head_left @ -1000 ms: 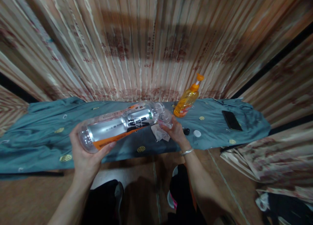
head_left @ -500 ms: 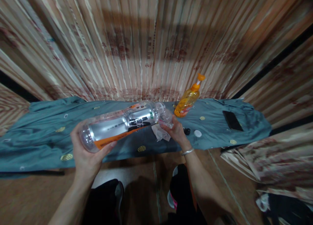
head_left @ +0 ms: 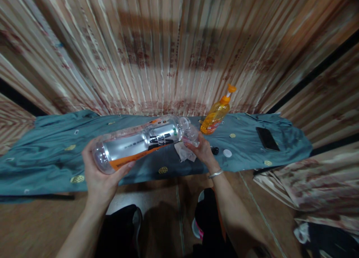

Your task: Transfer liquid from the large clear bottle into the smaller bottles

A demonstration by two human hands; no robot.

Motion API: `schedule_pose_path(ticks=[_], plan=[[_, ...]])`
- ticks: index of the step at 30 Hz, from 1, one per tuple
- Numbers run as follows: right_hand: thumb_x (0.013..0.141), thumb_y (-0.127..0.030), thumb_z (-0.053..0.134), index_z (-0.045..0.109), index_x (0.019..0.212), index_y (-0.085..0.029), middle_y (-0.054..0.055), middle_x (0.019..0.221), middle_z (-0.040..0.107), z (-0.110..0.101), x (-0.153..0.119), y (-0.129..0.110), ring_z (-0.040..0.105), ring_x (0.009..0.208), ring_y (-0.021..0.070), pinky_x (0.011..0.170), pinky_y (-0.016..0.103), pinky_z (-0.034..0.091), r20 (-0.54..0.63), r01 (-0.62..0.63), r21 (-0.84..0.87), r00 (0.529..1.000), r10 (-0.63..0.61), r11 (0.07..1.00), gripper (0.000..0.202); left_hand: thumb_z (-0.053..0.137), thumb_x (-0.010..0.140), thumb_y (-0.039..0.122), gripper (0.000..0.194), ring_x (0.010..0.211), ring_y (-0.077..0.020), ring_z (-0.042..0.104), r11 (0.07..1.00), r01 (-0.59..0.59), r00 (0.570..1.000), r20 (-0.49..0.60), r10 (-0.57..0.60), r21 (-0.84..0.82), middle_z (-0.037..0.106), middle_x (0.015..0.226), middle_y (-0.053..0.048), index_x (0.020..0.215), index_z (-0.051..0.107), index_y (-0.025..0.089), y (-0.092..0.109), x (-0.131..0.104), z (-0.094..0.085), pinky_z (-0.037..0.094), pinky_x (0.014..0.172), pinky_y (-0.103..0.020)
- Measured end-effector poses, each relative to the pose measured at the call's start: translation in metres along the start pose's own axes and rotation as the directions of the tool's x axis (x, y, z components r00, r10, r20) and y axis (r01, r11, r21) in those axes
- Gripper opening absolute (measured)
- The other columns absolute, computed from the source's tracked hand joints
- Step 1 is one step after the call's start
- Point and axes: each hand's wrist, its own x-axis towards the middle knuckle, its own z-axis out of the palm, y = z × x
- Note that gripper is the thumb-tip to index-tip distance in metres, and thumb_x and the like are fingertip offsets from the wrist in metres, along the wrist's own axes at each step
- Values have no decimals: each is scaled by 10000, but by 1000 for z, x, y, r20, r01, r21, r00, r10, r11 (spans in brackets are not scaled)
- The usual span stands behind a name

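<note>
My left hand is wrapped around the base end of a large clear bottle, thumb pressed along its orange-and-silver label; I hold the bottle tilted over on its side in front of me, its neck pointing towards my right hand; my right fingers pinch a small clear plastic piece at the bottle's mouth, though I cannot tell whether the two touch; a crumpled white tissue shows just below that grip; beyond it an orange pump bottle stands on the green cloth, with a black cap-like object and a white disc side by side nearer me, and a dark phone farther right.
</note>
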Motion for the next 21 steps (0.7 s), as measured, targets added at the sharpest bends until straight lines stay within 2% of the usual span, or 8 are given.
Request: schedule_pose_path(ticks=[7,14,21], plan=[[767,-379,761,569,1232,-157,150,1126,743,1,0,1,731,990,304,857,422,580,4,-21,16,1000,21,1000,550,935,404,466,946,1148,-314,590,1000,-14,1000,8,14,-11,614,1227,-94,1250,588,224,0,-1,1,468,1071,-545],[777,-416,740,576,1214,-197,104,1112,753,-1,0,0,729,960,286,829,404,581,8,-11,23,1000,11,1000,515,937,388,489,979,1169,-328,592,1000,10,1000,10,-10,11,599,1251,-79,1267,578,254,-2,-2,0,469,1073,-551],[775,-395,747,568,1241,-177,127,1105,745,0,0,-1,727,950,288,835,415,586,12,-13,29,1000,13,999,545,941,395,527,964,1151,-305,589,999,-32,999,3,32,-5,592,1237,-71,1243,585,238,-1,-2,0,461,1088,-533]])
